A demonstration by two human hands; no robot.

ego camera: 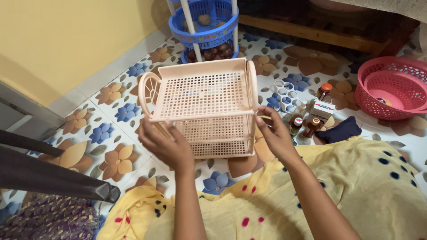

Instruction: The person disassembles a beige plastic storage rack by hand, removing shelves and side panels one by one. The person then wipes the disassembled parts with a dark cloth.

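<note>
Above the flowered floor (pixel 111 129), I hold a peach two-tier rack (pixel 202 106).
Left hand (pixel 167 146) at seven o'clock, right hand (pixel 275 135) at four: each grip clenched on its frame.

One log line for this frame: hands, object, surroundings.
left hand: grips peach rack front-left | right hand: grips its right side | rack: lifted above floral floor | nearby: blue rack, pink baskets, bottles

Flower-patterned floor tiles (pixel 118 162) below yellow wall (pixel 66 35)
</note>
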